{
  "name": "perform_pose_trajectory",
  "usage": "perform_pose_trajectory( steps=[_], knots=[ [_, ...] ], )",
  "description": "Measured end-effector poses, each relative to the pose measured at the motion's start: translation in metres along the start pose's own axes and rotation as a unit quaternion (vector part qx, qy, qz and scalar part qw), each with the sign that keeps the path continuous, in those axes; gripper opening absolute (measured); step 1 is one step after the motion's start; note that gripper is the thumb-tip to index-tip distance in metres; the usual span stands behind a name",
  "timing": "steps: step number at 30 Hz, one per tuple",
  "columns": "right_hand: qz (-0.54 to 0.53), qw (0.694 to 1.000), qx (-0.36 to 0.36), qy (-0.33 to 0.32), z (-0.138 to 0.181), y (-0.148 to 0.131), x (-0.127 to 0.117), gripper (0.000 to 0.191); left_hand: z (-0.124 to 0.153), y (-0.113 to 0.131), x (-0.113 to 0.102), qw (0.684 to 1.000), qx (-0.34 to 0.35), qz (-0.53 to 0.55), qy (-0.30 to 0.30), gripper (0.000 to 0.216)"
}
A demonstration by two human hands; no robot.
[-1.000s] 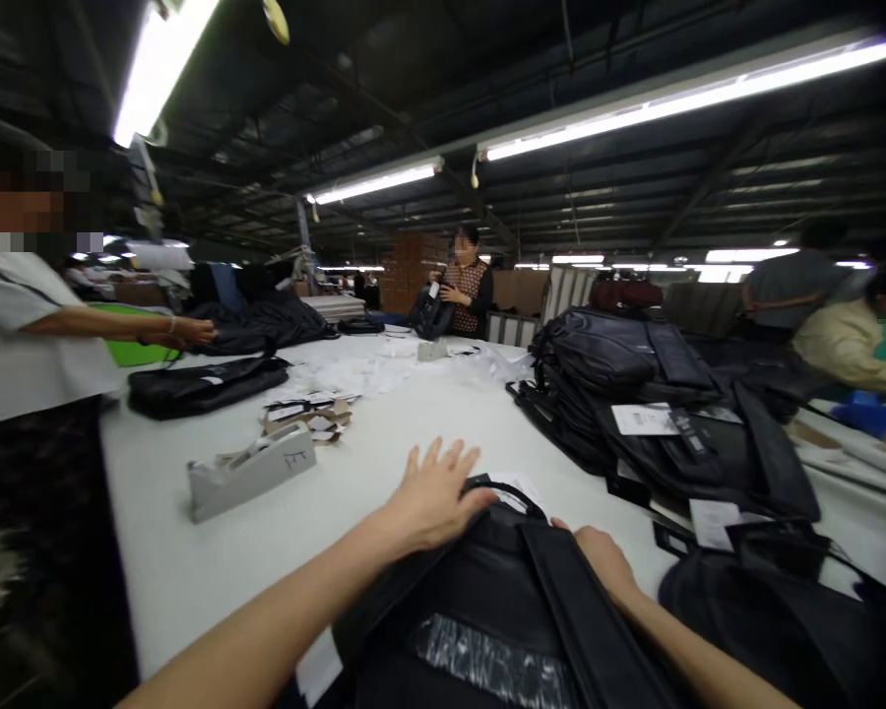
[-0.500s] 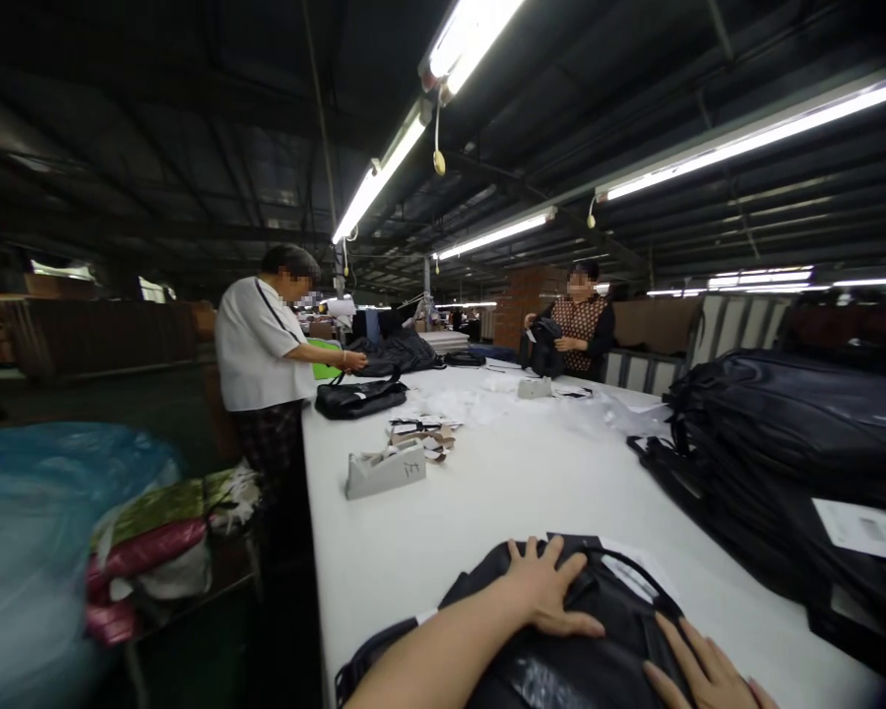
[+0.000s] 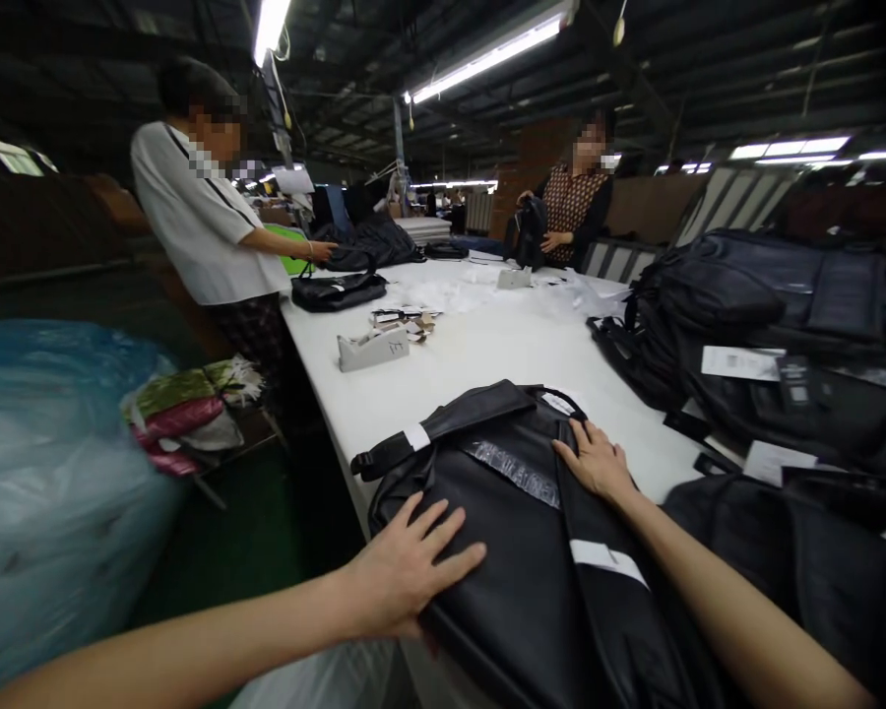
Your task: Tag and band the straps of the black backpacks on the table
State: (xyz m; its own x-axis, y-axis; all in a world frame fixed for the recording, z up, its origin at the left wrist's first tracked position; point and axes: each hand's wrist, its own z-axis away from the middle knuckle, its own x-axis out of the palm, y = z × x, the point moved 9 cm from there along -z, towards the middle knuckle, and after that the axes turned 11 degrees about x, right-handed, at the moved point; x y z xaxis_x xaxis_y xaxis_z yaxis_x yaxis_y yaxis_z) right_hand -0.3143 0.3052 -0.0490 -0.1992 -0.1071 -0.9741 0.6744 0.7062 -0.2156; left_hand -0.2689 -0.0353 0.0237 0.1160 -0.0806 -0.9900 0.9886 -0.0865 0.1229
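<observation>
A black backpack lies on the white table in front of me, its shoulder straps upward. White bands wrap both straps, and a strip of clear plastic crosses the upper back panel. My left hand rests on the bag's left side, fingers spread. On the upper part of the right strap lies my right hand, its fingers stretched out and apart. The bag's lower end runs out of view at the bottom.
More black backpacks with white tags are piled at right. A grey tape dispenser stands ahead beside paper scraps. Two co-workers handle black bags across the white table. Plastic-wrapped bundles stand at left.
The view has tilted down, showing more of the backpack. My left hand has moved from its top to the left side; my right hand now lies on the upper right strap.
</observation>
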Motion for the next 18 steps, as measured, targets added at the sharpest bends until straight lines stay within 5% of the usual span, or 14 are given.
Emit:
perform_pose_trajectory(
  steps=[3, 9, 13, 18],
  knots=[
    [-0.009, 1.000, 0.025, -0.011, 0.004, 0.002, -0.002, 0.066, 0.001, -0.015, 0.022, 0.999, -0.019, -0.049, -0.006, 0.101],
    [-0.003, 0.997, 0.074, 0.003, 0.010, -0.004, -0.038, 0.069, -0.007, -0.048, 0.013, 0.997, -0.015, -0.069, -0.035, 0.100],
    [-0.021, 0.999, 0.007, 0.025, 0.040, -0.027, -0.072, 0.080, -0.010, -0.047, 0.017, 0.994, -0.033, -0.082, -0.071, 0.107],
    [-0.067, 0.988, -0.034, -0.134, 0.097, -0.048, -0.042, 0.085, -0.016, -0.053, 0.031, 0.991, -0.047, -0.102, -0.077, 0.107]
  ],
)
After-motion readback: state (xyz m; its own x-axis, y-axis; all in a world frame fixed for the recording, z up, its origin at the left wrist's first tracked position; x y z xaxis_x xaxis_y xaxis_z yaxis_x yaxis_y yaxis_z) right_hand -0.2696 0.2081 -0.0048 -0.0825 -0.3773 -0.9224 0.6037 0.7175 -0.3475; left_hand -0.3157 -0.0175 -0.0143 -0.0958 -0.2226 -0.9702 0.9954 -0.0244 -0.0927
